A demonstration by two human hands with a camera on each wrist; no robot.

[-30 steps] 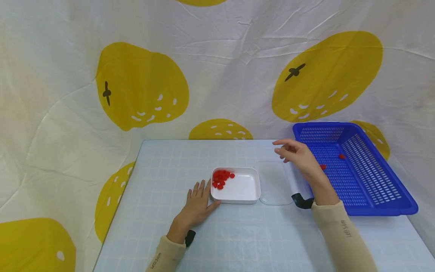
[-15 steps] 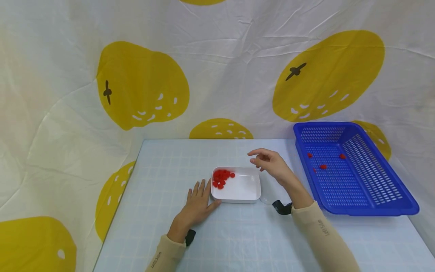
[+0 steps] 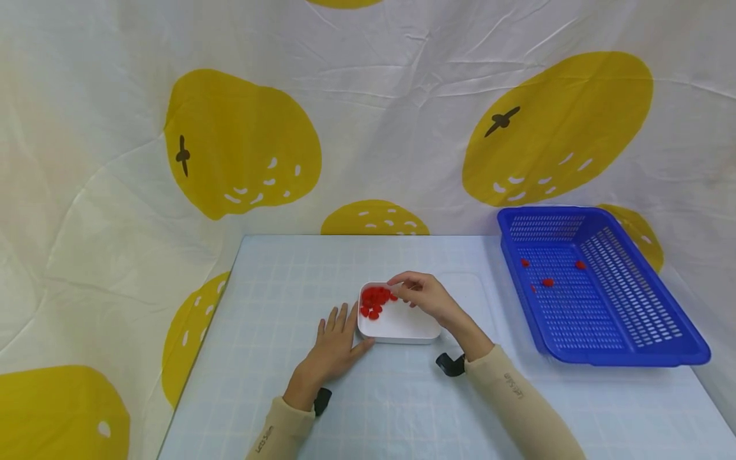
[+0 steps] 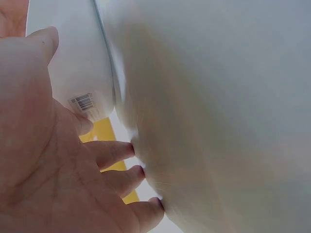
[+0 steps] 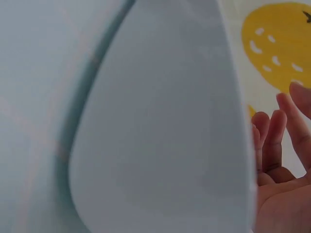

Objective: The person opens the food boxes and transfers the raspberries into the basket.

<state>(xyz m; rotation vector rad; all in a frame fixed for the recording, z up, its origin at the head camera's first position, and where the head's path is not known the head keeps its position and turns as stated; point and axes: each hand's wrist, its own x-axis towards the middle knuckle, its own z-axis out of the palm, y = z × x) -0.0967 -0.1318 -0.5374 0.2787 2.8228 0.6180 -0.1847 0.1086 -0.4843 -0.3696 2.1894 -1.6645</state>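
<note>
Several small red pieces (image 3: 374, 299) lie bunched in the left part of a shallow white tray (image 3: 405, 328). My left hand (image 3: 329, 359) rests flat on the table with spread fingers, thumb and forefinger against the tray's left end. The left wrist view shows the tray's outer side (image 4: 73, 63) with a barcode label beside the palm. Over the tray's back edge, my right hand (image 3: 428, 297) hangs with bent fingers close to the red pieces. Nothing shows between its thumb and forefinger in the right wrist view, where the tray wall (image 5: 160, 121) fills the middle.
A blue perforated basket (image 3: 627, 358) stands at the right, with a few red pieces (image 3: 548, 282) scattered on its bottom. Flat on the table, a clear plastic lid (image 3: 468, 287) lies right of the tray, partly behind my right arm. A fruit-print cloth (image 3: 391, 147) hangs behind.
My right hand has moved left from beside the blue basket, over the clear lid, to above the white tray. My left hand and the tray have stayed put.
</note>
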